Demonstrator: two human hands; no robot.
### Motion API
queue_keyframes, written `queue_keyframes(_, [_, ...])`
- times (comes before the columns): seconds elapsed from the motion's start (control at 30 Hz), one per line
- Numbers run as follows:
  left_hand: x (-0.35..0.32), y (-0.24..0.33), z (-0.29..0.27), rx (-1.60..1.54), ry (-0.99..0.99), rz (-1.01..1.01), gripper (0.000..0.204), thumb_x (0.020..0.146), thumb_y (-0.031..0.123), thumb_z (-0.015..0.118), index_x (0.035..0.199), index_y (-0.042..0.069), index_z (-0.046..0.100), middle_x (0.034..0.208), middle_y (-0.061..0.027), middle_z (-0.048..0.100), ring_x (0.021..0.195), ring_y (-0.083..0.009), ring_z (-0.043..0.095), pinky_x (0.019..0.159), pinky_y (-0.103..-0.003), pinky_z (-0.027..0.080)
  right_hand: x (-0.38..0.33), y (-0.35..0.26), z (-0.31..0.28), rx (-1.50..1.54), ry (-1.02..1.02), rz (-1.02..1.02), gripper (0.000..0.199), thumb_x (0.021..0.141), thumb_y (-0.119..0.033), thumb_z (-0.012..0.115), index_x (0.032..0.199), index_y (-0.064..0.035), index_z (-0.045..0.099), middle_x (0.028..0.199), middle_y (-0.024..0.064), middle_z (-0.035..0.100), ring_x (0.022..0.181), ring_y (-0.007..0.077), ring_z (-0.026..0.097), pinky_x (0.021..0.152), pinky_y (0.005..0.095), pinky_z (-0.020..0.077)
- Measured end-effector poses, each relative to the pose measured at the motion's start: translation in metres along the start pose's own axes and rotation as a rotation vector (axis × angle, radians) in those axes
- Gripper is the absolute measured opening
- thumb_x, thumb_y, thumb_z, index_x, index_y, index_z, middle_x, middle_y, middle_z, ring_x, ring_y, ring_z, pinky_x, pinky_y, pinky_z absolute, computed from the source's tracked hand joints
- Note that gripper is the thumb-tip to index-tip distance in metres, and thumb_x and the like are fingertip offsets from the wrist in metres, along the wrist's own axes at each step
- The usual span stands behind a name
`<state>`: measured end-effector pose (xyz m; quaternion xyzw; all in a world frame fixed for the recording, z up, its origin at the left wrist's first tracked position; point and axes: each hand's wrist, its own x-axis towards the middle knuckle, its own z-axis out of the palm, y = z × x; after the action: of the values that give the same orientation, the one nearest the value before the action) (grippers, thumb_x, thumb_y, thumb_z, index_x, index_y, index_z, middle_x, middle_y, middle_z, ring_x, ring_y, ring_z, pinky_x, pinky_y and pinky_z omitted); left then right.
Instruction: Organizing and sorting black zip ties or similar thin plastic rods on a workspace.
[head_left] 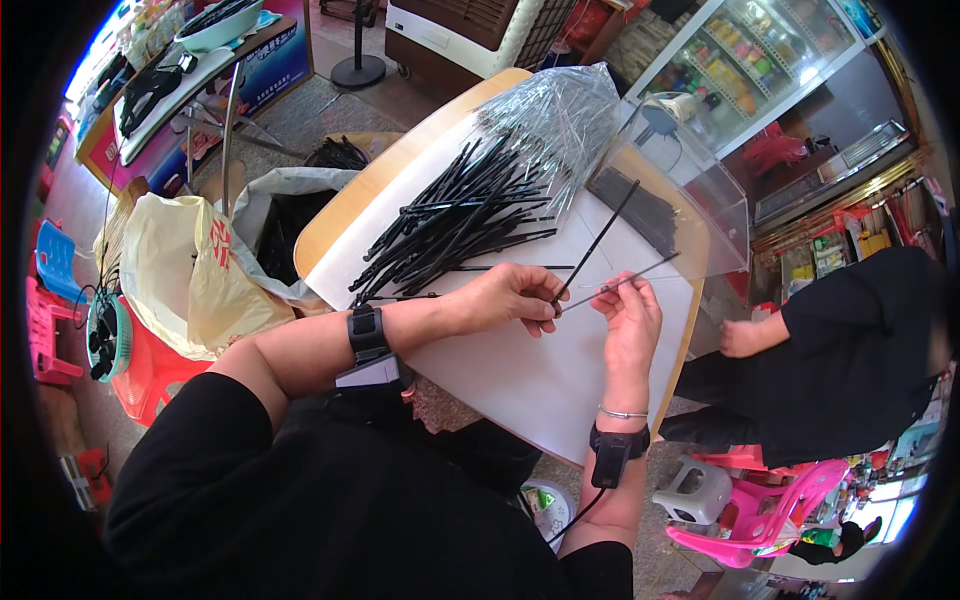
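Two rods held just right of the black rod pile (pixel 450 225): left hand (pixel 522 297) pinches the thicker rod (pixel 601 236) low down; right hand (pixel 630 310) fingers the thinner rod (pixel 655 265), presumably for fine control. Pile lies loose, likely for easy reach.

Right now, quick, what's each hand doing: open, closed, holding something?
Left hand: closed, pinching a long black stick near its lower end.
Right hand: closed lightly on a thin dark rod.
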<state>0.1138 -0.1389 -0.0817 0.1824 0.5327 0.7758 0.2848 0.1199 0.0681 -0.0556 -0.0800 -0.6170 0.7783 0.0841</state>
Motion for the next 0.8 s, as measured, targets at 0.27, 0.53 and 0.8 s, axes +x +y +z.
queue_keyframes(0.27, [-0.002,0.005,0.001,-0.076,0.022,-0.045,0.027,0.089,-0.004,0.057,0.115,-0.004,0.054,0.102,-0.0114,0.062,0.093,-0.0212,0.066,0.081,-0.030,0.056,-0.018,0.008,0.016,0.137,-0.138,0.068,0.011,0.093,-0.012,0.055,0.099,-0.0024,0.056,0.085,0.0061,0.061,0.065,0.0114,0.055,0.058,0.0251,0.0473])
queue_keyframes(0.53, [-0.001,0.003,0.000,-0.132,0.036,-0.032,0.025,0.088,-0.007,0.056,0.112,-0.003,0.054,0.104,-0.0125,0.063,0.095,-0.0230,0.066,0.083,-0.030,0.056,-0.020,0.011,0.016,0.083,-0.120,0.059,0.013,0.092,-0.012,0.058,0.100,-0.0014,0.056,0.084,0.0058,0.061,0.062,0.0087,0.052,0.055,0.0229,0.0447])
queue_keyframes(0.8, [-0.001,0.005,0.000,-0.138,0.017,-0.039,0.024,0.088,-0.008,0.056,0.111,-0.002,0.055,0.103,-0.0124,0.063,0.095,-0.0225,0.066,0.083,-0.030,0.056,-0.019,0.011,0.013,0.109,-0.099,0.119,0.013,0.090,-0.012,0.059,0.098,-0.0011,0.058,0.080,0.0054,0.061,0.059,0.0086,0.051,0.051,0.0228,0.0437])
